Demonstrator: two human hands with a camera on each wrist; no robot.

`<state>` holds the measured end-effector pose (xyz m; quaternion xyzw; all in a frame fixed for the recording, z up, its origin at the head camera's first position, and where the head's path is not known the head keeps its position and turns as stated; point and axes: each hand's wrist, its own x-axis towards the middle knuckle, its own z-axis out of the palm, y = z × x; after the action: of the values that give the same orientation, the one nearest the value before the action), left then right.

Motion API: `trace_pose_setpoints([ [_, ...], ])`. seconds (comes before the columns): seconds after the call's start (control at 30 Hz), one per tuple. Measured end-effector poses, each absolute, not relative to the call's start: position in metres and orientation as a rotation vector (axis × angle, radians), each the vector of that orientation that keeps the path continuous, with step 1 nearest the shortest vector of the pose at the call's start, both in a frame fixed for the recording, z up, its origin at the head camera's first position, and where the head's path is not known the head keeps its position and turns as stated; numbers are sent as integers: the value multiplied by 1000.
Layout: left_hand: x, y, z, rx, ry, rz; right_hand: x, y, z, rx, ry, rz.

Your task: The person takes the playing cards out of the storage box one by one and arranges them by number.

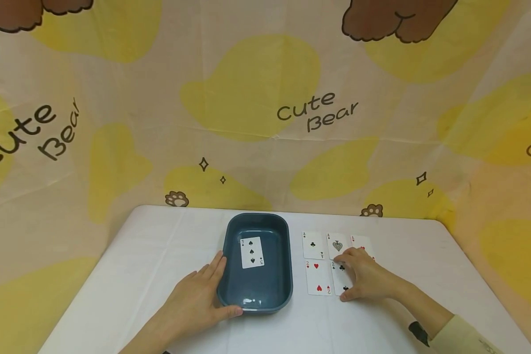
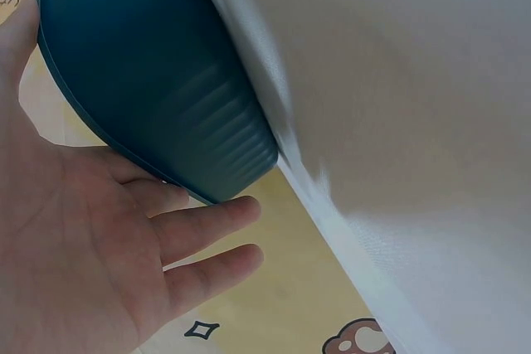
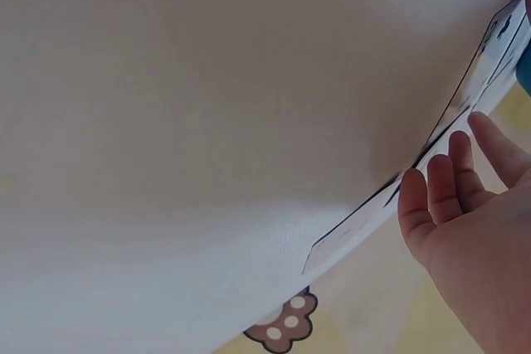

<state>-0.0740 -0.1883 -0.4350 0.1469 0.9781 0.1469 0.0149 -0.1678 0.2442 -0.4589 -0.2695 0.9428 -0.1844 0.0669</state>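
A dark blue rectangular tray [image 1: 276, 295] stands on the table with a three of spades [image 1: 252, 252] lying face up inside. My left hand [image 1: 199, 295] rests against it, straight fingers along its left wall and thumb at the near rim; the left wrist view shows these fingers spread by the ribbed outer wall. My right hand [image 1: 371, 278] spans the two of clubs [image 1: 339, 280], thumb at its near edge and fingertips at its far edge, partly covering it. To its left lies the two of hearts [image 1: 318, 278]. Behind them are the ace of clubs [image 1: 313, 245], ace of spades [image 1: 338, 243] and a red ace [image 1: 360, 241].
A white cloth covers the table [image 1: 168, 246], whose far edge meets a yellow and beige patterned curtain [image 1: 248, 98]. The tray's right wall stands close beside the card rows. A black piece [image 1: 419, 333] shows at the right wrist, by the pale sleeve [image 1: 462, 339].
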Motion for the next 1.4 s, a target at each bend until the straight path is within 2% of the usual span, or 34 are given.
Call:
trace_pose_setpoints([
  [0.57, -74, -188, -435, 454, 3036, 459, -168, 242, -451, -843, 2784, -597],
  [0.83, -74, -188, -434, 448, 3022, 455, -169, 235, -422, -713, 2757, -718],
  [1.4, -75, -187, -433, 460, 3039, 420, -179, 211, -378, -863, 2771, -904],
])
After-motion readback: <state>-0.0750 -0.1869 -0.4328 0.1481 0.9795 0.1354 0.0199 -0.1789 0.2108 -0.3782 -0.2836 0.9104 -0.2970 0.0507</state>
